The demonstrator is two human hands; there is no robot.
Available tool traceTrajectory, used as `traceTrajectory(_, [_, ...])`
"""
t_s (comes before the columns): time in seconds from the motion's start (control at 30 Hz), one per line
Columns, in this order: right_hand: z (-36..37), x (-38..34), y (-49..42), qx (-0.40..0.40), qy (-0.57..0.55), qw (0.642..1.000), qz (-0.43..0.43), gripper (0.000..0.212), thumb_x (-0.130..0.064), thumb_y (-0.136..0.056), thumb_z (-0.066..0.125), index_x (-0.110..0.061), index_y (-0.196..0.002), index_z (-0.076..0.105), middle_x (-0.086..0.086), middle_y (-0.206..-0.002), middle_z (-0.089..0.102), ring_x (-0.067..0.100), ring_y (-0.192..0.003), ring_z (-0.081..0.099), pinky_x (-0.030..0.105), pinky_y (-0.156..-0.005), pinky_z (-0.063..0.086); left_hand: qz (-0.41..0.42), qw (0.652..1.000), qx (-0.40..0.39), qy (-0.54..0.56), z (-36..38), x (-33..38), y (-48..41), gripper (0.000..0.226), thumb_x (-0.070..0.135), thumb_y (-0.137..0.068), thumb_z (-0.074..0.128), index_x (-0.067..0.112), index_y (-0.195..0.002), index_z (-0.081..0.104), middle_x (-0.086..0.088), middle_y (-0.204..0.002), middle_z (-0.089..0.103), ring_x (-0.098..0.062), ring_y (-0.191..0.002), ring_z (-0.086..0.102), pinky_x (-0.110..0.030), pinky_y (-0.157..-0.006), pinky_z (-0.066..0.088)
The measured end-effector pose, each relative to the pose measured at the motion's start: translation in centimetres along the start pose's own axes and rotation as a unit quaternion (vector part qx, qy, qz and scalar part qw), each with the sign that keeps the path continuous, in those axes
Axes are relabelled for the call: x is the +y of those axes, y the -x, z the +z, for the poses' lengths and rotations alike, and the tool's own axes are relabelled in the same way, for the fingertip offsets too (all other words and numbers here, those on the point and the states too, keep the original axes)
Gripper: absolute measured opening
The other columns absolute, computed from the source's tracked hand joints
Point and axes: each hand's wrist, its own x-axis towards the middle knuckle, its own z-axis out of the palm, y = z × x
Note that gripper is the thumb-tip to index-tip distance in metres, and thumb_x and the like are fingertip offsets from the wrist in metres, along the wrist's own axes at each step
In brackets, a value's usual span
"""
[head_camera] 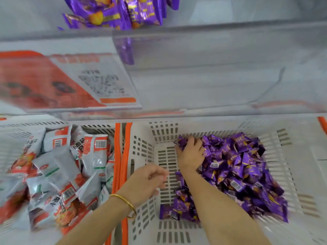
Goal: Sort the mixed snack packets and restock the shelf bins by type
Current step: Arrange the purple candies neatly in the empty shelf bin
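Pale grey-white shelf (pixel 212 89) across the upper half, fronted by a clear panel (pixel 194 50) with soft glare. Behind it at left, a blurred red-and-white sign (pixel 44 82) with a code square and an orange bar. Even, cool, diffuse light throughout.

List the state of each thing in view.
Right hand, grips purple packets.
Left hand, loosely curled, empty.
Right basket, partly filled with purple packets.
Left basket, full of red-white packets.
Shelf bin, holds few purple packets.

Upper purple packets (pixel 115 13) partly off-frame.
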Motion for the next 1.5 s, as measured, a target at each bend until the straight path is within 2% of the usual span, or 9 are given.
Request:
traceTrajectory(0.2, [-0.1,-1.2,-1.4,-0.036,-0.115,0.987,0.107,0.056,-0.039,-0.083,0.069,-0.010,-0.123,0.044,0.013,-0.130,0.048,0.034,-0.119,0.044,0.040,-0.075,0.043,0.007,1.000,-0.001,-0.005,0.9,0.0,0.0,0.016,0.014,-0.096,0.048,0.023,-0.099,0.061,0.004,-0.104,0.064,-0.005,-0.089,0.066,-0.015,-0.069,0.052])
traceTrajectory(0.33, [-1.7,-0.4,-0.6,-0.044,-0.244,0.966,0.075,0.033,-0.020,-0.087,0.065,-0.011,-0.111,0.045,0.006,-0.100,0.061,0.029,-0.092,0.059,0.032,-0.065,0.046,-0.013,0.999,0.018,0.048,1.4,0.0,-0.3,0.017,0.012,-0.096,0.048,0.014,-0.107,0.061,-0.002,-0.102,0.065,-0.010,-0.091,0.066,-0.018,-0.072,0.055])
traceTrajectory(0.57, [-9.7,1.8,4.8,-0.285,-0.607,0.742,0.012,0.023,0.001,-0.085,0.063,-0.011,-0.103,0.063,0.007,-0.100,0.065,0.018,-0.079,0.064,0.027,-0.061,0.053,-0.191,0.854,0.019,0.485,2.9,1.2,-2.5,0.038,0.043,-0.094,0.048,0.008,-0.107,0.048,-0.023,-0.095,0.061,-0.036,-0.080,0.067,-0.041,-0.063,0.057])
traceTrajectory(0.7, [-12.5,1.9,6.9,-0.332,-0.499,0.795,-0.091,0.035,0.003,-0.081,0.067,-0.013,-0.111,0.060,-0.005,-0.102,0.069,0.008,-0.094,0.066,0.020,-0.073,0.051,-0.137,0.883,-0.029,0.448,3.4,1.0,-2.1,0.028,0.033,-0.097,0.047,0.011,-0.098,0.064,-0.011,-0.086,0.069,-0.024,-0.074,0.067,-0.030,-0.055,0.059])
traceTrajectory(0.9, [-13.5,1.4,8.5,-0.249,-0.360,0.886,-0.155,0.026,-0.010,-0.078,0.076,-0.018,-0.092,0.055,-0.011,-0.082,0.057,-0.005,-0.065,0.054,0.015,-0.066,0.046,-0.122,0.871,-0.012,0.475,3.7,-0.9,-1.6,0.021,0.006,-0.093,0.053,0.002,-0.114,0.056,-0.020,-0.104,0.060,-0.029,-0.079,0.062,-0.028,-0.051,0.057])
traceTrajectory(1.17, [-13.0,3.3,7.9,-0.264,-0.505,0.818,-0.083,0.024,0.015,-0.076,0.065,-0.008,-0.074,0.057,0.003,-0.108,0.064,0.013,-0.095,0.064,0.022,-0.072,0.052,-0.141,0.872,0.082,0.461,4.0,0.0,-2.4,0.008,0.007,-0.097,0.046,0.006,-0.101,0.053,-0.021,-0.109,0.056,-0.041,-0.097,0.062,-0.045,-0.059,0.054])
traceTrajectory(1.37, [-13.7,3.6,6.2,-0.334,-0.403,0.835,-0.170,0.032,0.021,-0.074,0.061,-0.010,-0.066,0.063,0.007,-0.112,0.062,0.021,-0.103,0.061,0.027,-0.081,0.054,-0.125,0.885,0.000,0.448,3.9,0.5,-3.1,0.028,0.003,-0.092,0.055,-0.004,-0.119,0.050,-0.021,-0.097,0.062,-0.030,-0.078,0.066,-0.035,-0.055,0.059])
traceTrajectory(1.43, [-13.7,3.9,5.3,-0.334,-0.475,0.805,-0.122,0.033,0.024,-0.075,0.056,-0.006,-0.074,0.068,0.010,-0.116,0.065,0.023,-0.102,0.064,0.029,-0.081,0.054,-0.113,0.892,0.023,0.437,3.9,0.1,-3.6,0.039,-0.010,-0.089,0.052,-0.003,-0.126,0.044,-0.020,-0.102,0.059,-0.027,-0.081,0.063,-0.032,-0.056,0.059])
traceTrajectory(1.5, [-12.8,5.1,3.6,-0.238,-0.471,0.849,-0.039,0.037,0.025,-0.078,0.050,-0.004,-0.092,0.068,0.010,-0.118,0.065,0.023,-0.103,0.063,0.025,-0.077,0.055,-0.110,0.898,0.052,0.424,3.6,-0.4,-4.1,0.046,-0.014,-0.087,0.051,0.000,-0.130,0.041,-0.022,-0.117,0.055,-0.027,-0.086,0.063,-0.032,-0.056,0.059])
